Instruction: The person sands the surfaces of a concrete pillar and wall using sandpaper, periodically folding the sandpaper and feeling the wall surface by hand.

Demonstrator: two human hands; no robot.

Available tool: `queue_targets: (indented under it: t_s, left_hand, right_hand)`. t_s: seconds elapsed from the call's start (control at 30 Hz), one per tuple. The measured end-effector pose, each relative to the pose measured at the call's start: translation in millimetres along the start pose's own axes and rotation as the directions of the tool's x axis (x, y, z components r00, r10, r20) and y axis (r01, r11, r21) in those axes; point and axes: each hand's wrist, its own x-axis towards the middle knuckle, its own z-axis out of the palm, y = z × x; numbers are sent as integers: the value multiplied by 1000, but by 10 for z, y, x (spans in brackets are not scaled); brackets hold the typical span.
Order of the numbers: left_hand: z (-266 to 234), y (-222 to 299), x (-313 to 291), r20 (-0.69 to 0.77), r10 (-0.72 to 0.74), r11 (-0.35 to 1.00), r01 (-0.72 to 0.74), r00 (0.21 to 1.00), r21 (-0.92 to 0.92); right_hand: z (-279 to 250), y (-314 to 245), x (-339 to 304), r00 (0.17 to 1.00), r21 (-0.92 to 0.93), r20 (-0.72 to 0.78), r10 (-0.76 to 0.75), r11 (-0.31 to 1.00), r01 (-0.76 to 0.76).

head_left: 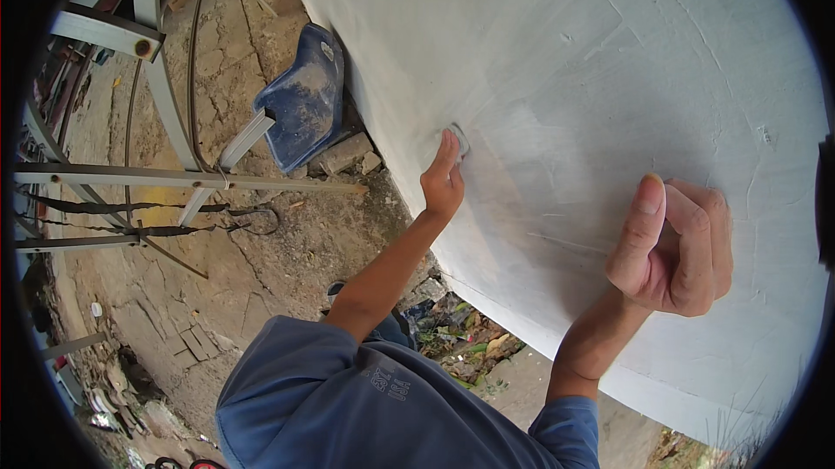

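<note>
My left hand (442,180) is pressed to a pale grey-white wall (557,60). Under its fingers is a small flat grey pad (460,140), held against the surface; its exact kind is unclear. My right hand (677,247) is raised before the wall farther right. Its fingers are curled into a loose fist with the thumb up, and I see nothing in it. Faint streaks, scratches and raised lines mark the wall around both hands.
A dusty blue plastic seat (306,99) leans near the wall's base, beside broken bricks (344,154). Metal frame bars (183,177) cross the cracked concrete ground (222,269) at the left. Leaves and litter (465,343) lie along the foot of the wall.
</note>
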Motion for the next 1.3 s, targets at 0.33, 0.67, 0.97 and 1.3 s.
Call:
queue_targets:
  t_s: [0.33,0.67,0.97,1.3]
  left_hand:
    - [-346,-138,-185,7,-186,982,186,983,25]
    - [-317,199,-345,353,-329,916,387,876,-108]
    - [-1075,133,-848,505,-517,854,459,691,245]
    - [-2454,399,-981,480,-469,876,461,741,145]
  right_hand:
    - [-43,-49,-39,999,51,6,46,998,-46]
    - [-25,86,-56,999,151,31,-16,989,11]
    - [9,82,-102,997,177,-10,-75,981,76]
    - [100,133,-310,995,-18,-50,-87,996,87]
